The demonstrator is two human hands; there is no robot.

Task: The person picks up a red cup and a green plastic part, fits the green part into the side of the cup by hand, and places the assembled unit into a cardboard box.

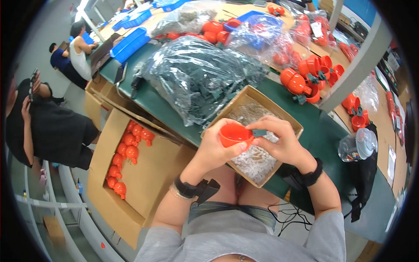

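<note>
My left hand (214, 148) grips a small orange plastic cup (235, 133) from the side, mouth facing up. A dark green plastic piece (259, 132) sits at the cup's rim, pinched by my right hand (281, 142). Both hands hover over a shallow cardboard box (291, 123) filled with small pale parts (255, 159). Each wrist wears a black strap.
A big clear bag of dark green parts (196, 76) lies on the green table (325, 139) behind the box. Orange cups (307, 76) are stacked farther right, with more bagged behind them. A carton (148, 174) at my left holds assembled orange pieces (126, 153). People sit at far left.
</note>
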